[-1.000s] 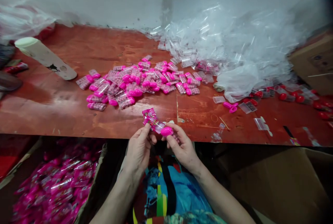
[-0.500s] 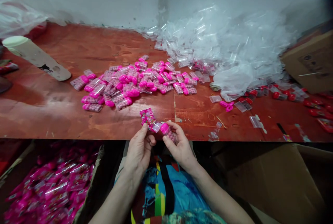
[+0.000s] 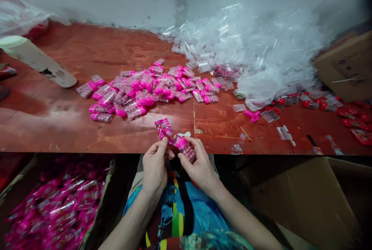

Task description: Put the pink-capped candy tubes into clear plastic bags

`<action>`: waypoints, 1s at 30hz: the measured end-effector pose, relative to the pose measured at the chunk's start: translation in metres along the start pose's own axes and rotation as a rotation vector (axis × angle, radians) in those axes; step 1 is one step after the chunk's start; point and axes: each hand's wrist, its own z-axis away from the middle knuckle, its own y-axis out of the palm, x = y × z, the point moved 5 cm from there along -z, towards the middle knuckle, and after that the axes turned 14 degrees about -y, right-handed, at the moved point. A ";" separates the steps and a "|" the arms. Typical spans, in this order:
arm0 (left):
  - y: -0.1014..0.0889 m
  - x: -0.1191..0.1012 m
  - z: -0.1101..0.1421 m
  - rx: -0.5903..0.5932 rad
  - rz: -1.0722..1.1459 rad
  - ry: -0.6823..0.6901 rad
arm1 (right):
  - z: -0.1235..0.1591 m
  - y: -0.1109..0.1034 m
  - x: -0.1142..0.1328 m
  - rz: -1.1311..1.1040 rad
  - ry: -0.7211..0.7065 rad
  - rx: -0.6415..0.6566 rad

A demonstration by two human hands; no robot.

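Sliding slightly toward the left edge of the view since the earlier frame, the bottle (image 3: 37, 62) stands slanted in the picture on the table (image 3: 130, 137). Below, at left, shiny pink packs (image 3: 64, 211) fill a box. The pile (image 3: 139, 91) of pink-capped jars looks the same as before.

The left hand (image 3: 155, 166) pinches the lower part of the packet (image 3: 163, 128) between thumb and fingers, over the table's front edge. The packet's printed end still points up and left.

Just right of it, the jar (image 3: 188, 151) has changed most: its cap (image 3: 181, 142) has come closer and now meets or overlaps the packet's near end; I cannot tell whether it is inside. More of its pink balls show. The right hand (image 3: 203, 168) keeps thumb and fingers clamped around the jar's sides.

Farther right, the clear plastic (image 3: 232, 45), pink clip (image 3: 251, 115), red-capped jars (image 3: 327, 106) and carton (image 3: 345, 68) look unchanged.
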 end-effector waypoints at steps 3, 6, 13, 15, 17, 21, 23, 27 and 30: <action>-0.001 0.002 -0.002 0.020 -0.018 -0.011 | 0.002 0.002 -0.008 -0.046 0.047 -0.015; -0.002 0.005 -0.004 0.051 -0.004 -0.057 | 0.006 0.005 -0.016 -0.126 0.116 -0.028; -0.001 0.007 -0.006 0.101 -0.002 -0.165 | 0.011 0.007 -0.022 -0.187 0.114 -0.017; 0.001 0.007 -0.006 0.122 -0.027 -0.172 | 0.009 0.004 -0.024 -0.142 0.127 -0.048; 0.003 0.007 -0.006 0.128 -0.040 -0.167 | 0.008 0.000 -0.027 -0.104 0.146 -0.070; 0.000 0.008 -0.008 0.096 -0.004 -0.172 | 0.008 -0.009 -0.025 -0.071 0.080 -0.064; 0.000 0.011 -0.011 0.103 0.023 -0.207 | 0.010 -0.012 -0.018 -0.049 -0.007 -0.024; 0.001 0.018 -0.014 0.143 0.109 -0.293 | 0.016 -0.015 0.001 -0.002 -0.218 0.085; 0.003 0.022 -0.014 0.174 0.134 -0.353 | 0.019 -0.014 0.010 0.029 -0.314 0.171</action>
